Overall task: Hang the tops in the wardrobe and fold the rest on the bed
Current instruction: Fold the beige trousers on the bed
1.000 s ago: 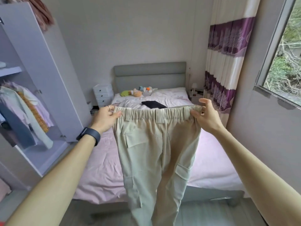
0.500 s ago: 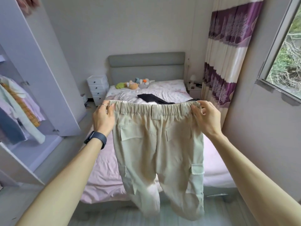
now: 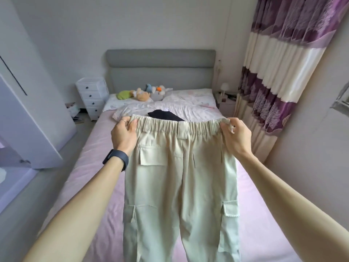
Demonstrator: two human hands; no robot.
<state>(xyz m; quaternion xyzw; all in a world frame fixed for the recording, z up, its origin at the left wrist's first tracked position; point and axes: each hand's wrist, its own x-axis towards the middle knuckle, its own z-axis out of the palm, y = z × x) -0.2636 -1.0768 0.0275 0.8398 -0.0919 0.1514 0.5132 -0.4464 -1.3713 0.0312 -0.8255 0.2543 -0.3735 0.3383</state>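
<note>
Beige cargo trousers (image 3: 179, 178) with an elastic waistband hang spread out over the pink bed (image 3: 90, 154). My left hand (image 3: 123, 135) grips the waistband's left end, and my right hand (image 3: 236, 138) pinches its right end. The legs drop down over the sheet and out of the bottom of the view. A dark garment (image 3: 164, 115) lies on the bed behind the waistband, partly hidden. The wardrobe's open door (image 3: 32, 110) stands at the left.
Soft toys (image 3: 143, 92) and pillows sit by the grey headboard (image 3: 160, 69). A white drawer unit (image 3: 92, 98) stands left of the bed, a small bedside table (image 3: 226, 103) to the right. Purple and cream curtains (image 3: 279, 72) hang along the right wall.
I have moved up to the bed and the trousers now hang over the sheet instead of over the floor. The wardrobe's hanging clothes have slid out of view to the left.
</note>
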